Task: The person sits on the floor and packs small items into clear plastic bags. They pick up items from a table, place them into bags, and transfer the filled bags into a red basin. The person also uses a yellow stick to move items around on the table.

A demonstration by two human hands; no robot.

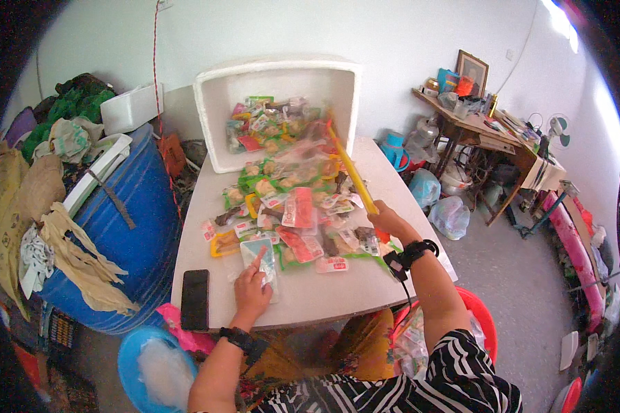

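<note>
My right hand (pixel 390 221) is closed round the near end of a long yellow stick (pixel 352 168). The stick slants up and left toward a white foam box (pixel 207 131) lying on its side with its mouth facing me; the far end is smeared by motion and looks reddish. My left hand (pixel 253 290) has its index finger stretched over a pale flat packet (pixel 258 256) near the table's front, with nothing gripped. Small sealed food packets, green, red and clear, spill from the box over the table; a red packet (pixel 299 208) lies on top of the heap.
A black phone (pixel 195 300) lies at the left of the white table (pixel 200 206). Below the front edge stand a blue basin (pixel 132 347) with clear plastic and a red basin (pixel 486 320) with packets. A large blue tub (pixel 127 234) flanks the left; a cluttered desk (pixel 486 134) stands far right.
</note>
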